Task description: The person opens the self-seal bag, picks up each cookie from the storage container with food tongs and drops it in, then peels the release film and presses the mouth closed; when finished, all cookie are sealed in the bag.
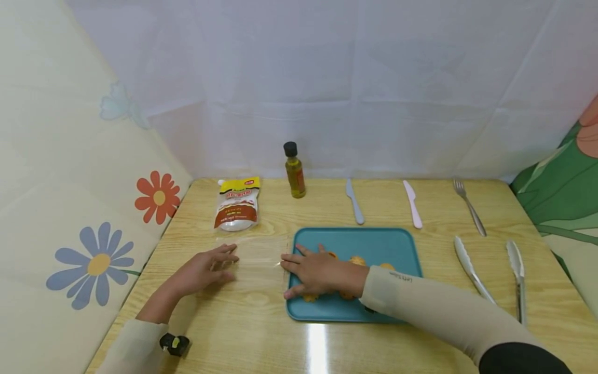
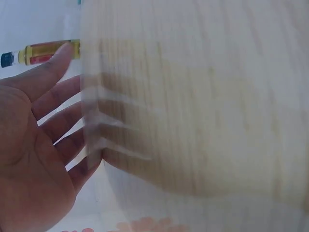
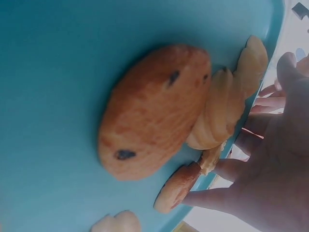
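- The clear plastic film (image 1: 259, 262) lies on the wooden table (image 1: 247, 337), just left of the blue tray (image 1: 336, 239); whether it is a bag or one sheet, I cannot tell.
- The left hand (image 1: 210, 267) is at the film's left end, with fingers loose and apart, not clamped; contact is not clear.
- The right hand (image 1: 313, 270) spreads its fingers at the tray's left rim, near the pastries (image 3: 154, 111).
- The film is probably light, limp and slippery; pinching it at an edge should be better.
- The pastries may crumble, so their sides need a gentle hold.
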Demonstrator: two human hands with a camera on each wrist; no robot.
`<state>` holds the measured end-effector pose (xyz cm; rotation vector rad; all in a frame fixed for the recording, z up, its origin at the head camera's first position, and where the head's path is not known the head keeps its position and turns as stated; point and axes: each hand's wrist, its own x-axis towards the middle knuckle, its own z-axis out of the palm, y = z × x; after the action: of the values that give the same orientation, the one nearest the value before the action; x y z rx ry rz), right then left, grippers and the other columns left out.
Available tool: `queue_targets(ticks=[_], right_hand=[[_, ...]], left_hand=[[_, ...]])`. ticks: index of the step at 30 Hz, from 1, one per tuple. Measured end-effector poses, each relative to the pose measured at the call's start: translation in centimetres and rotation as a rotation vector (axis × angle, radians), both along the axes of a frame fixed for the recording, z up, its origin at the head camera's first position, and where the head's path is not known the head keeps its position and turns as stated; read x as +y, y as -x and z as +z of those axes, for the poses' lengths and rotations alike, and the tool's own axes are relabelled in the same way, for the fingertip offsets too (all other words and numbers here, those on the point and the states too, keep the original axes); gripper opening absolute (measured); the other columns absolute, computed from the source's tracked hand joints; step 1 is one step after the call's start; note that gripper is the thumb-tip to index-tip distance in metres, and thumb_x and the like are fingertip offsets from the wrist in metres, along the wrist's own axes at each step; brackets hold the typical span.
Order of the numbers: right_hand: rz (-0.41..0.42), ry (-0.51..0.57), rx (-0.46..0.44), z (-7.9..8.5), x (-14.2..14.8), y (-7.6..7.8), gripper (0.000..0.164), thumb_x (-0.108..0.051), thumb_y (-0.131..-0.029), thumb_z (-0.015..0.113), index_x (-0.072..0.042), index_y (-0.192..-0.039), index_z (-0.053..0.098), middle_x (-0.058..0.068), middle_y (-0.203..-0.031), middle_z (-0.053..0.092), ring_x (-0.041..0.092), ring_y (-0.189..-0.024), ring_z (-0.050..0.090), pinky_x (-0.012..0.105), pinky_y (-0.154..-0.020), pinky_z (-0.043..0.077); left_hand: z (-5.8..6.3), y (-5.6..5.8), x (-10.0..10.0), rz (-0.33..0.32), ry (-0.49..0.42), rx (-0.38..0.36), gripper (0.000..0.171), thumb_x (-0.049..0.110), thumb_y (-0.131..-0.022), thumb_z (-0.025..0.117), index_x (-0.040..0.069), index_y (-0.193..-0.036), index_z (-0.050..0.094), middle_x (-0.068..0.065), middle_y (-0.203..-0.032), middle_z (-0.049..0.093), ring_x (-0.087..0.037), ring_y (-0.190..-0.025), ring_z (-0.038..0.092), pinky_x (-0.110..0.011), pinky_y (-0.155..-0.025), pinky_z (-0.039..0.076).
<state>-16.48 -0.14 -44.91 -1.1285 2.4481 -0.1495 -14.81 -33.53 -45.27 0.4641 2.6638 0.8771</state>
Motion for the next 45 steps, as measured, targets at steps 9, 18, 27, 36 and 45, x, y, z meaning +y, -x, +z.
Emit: queue_targets(ticks=[9,18,27,36,45], right_hand=[[-0.003,-0.005,-0.007,0.2,0.0,-0.1,0.084,-0.073,-0.097,0.045,-0.028,-0.165,0.024,-0.015,-0.171,0.015,0.025,-0.159,0.009,0.07,-0.118,0.02],[-0.009,0.002,0.009,0.2,-0.1,-0.2,0.084,-0.071,-0.097,0.048,-0.028,-0.165,0.026,-0.015,-0.171,0.017,0.026,-0.159,0.01,0.069,-0.118,0.02],[-0.003,0.004,0.013,0.0,0.0,0.0,0.085,-0.072,-0.096,0.048,-0.028,-0.165,0.025,-0.015,-0.171,0.016,0.026,-0.159,0.01,0.07,-0.118,0.02],[-0.001,-0.012,0.007,-0.1,-0.1,0.0,0.085,-0.073,-0.096,0.047,-0.029,-0.165,0.023,-0.016,-0.171,0.015,0.025,-0.159,0.009,0.07,-0.119,0.019],[0.005,-0.027,0.026,-0.1,-0.1,0.1,0.085,-0.074,-0.096,0.046,-0.03,-0.165,0.023,-0.016,-0.171,0.015,0.025,-0.159,0.01,0.069,-0.119,0.02]], left_hand=[[-0.5,-0.2,1.7,0.053,0.097,0.192,0.02,0.008,-0.094,0.074,0.006,-0.114,0.078,-0.025,-0.144,0.058,-0.05,-0.136,0.048,-0.066,-0.108,0.039],[-0.9,-0.1,2.3,0.119,0.126,0.233,0.011,0.005,-0.093,0.074,0.012,-0.098,0.08,-0.021,-0.139,0.064,-0.049,-0.131,0.053,-0.065,-0.106,0.041],[-0.4,-0.2,2.3,0.149,0.078,0.243,0.014,0.0,-0.096,0.069,0.009,-0.097,0.08,-0.021,-0.135,0.066,-0.045,-0.129,0.058,-0.062,-0.106,0.043],[0.0,0.0,2.2,0.229,-0.012,0.187,0.012,0.005,-0.098,0.068,0.005,-0.101,0.08,-0.021,-0.132,0.067,-0.044,-0.128,0.058,-0.062,-0.105,0.044],[0.0,0.2,1.8,0.297,-0.073,0.129,0.018,0.014,-0.101,0.068,0.004,-0.111,0.078,-0.019,-0.128,0.07,-0.034,-0.113,0.065,-0.038,-0.084,0.054]])
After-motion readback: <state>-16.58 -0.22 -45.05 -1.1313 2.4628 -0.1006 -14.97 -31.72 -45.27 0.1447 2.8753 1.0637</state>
